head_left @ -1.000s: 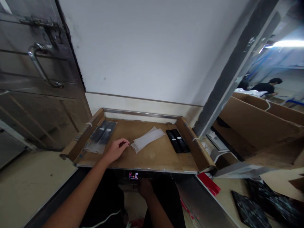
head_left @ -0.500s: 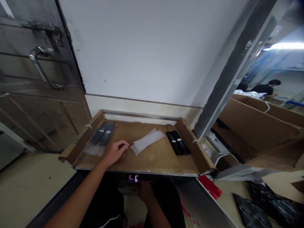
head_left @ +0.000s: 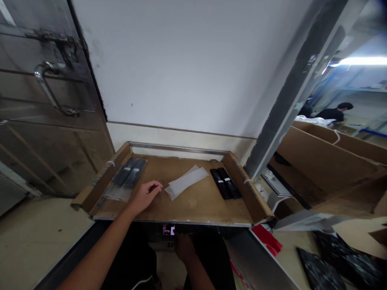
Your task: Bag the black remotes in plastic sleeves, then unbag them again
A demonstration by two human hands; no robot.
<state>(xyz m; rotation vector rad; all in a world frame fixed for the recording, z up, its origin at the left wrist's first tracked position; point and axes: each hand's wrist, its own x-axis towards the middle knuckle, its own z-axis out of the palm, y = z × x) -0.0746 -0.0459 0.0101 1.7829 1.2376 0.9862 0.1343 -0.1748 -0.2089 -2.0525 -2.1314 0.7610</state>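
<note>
My left hand point(head_left: 147, 195) rests at the front left of the cardboard-lined tray point(head_left: 193, 210), its fingers loosely bent with nothing in them. To its right lie flat frosted plastic sleeves point(head_left: 188, 182), overlapping and apart from the hand. On its left, dark strips in clear sleeves point(head_left: 130, 173) lie side by side. My right hand point(head_left: 183, 245) is low, below the tray's front edge, beside a phone point(head_left: 168, 230) with a lit screen. Its fingers are in shadow, so I cannot tell whether they grip the phone. Two black pieces with white labels point(head_left: 225, 183) lie at the tray's right.
Raised cardboard sides point(head_left: 249, 189) bound the tray, with a white wall point(head_left: 187, 72) behind. A metal door point(head_left: 45, 96) is at left. Large cardboard boxes point(head_left: 338, 161) and black plastic bags point(head_left: 320, 268) stand at right. Farther off, a person point(head_left: 334, 114) is bent forward.
The view has shifted slightly. My left hand's thumb and fingers look closer together than before. My right hand stays by the phone, and the things on the tray have not moved.
</note>
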